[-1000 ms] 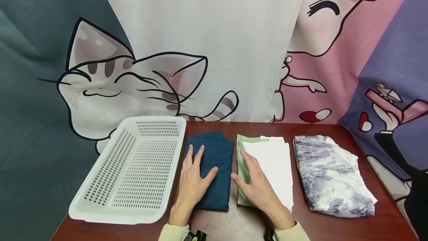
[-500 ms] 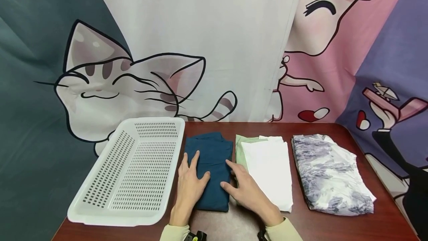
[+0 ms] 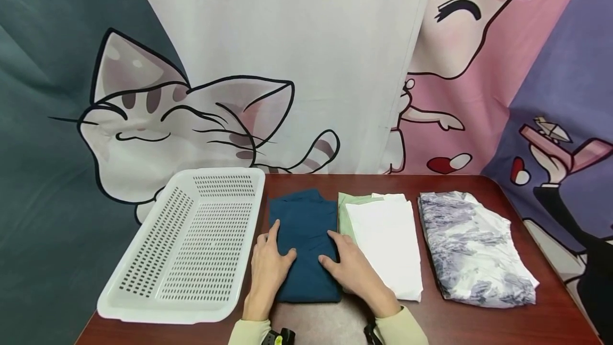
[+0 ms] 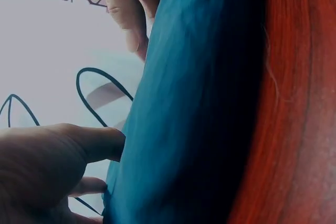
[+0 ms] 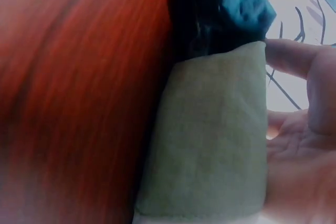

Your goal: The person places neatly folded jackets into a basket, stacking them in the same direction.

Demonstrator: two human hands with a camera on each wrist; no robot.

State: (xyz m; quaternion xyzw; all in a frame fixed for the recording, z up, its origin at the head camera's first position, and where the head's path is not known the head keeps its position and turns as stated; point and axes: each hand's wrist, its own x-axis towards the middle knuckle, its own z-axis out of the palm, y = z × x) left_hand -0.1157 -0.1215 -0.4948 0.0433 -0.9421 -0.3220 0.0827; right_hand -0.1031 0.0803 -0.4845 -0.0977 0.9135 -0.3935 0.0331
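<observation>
A folded dark blue garment (image 3: 306, 222) lies on the table between both hands. Along its left edge rests my left hand (image 3: 270, 265), thumb over the top and fingers extended along the side. My right hand (image 3: 351, 268) is at the opposite edge, its thumb on the blue cloth and its index finger reaching forward along the border. A folded green garment (image 3: 346, 217) sits just right of the blue one, partly under a folded white garment (image 3: 383, 244). In the right wrist view the green garment's folded edge (image 5: 215, 129) stands close beside the right hand's fingers.
A white perforated plastic basket (image 3: 206, 249) stands on the left, with nothing in it. On the right lies a folded white and grey-blue patterned garment (image 3: 474, 254). The reddish-brown table (image 3: 551, 318) ends at a cartoon-printed curtain (image 3: 311, 41).
The right hand has moved left from the green and white garments to the blue garment's edge. The left hand has drawn back a little, and the blue garment has shifted slightly right.
</observation>
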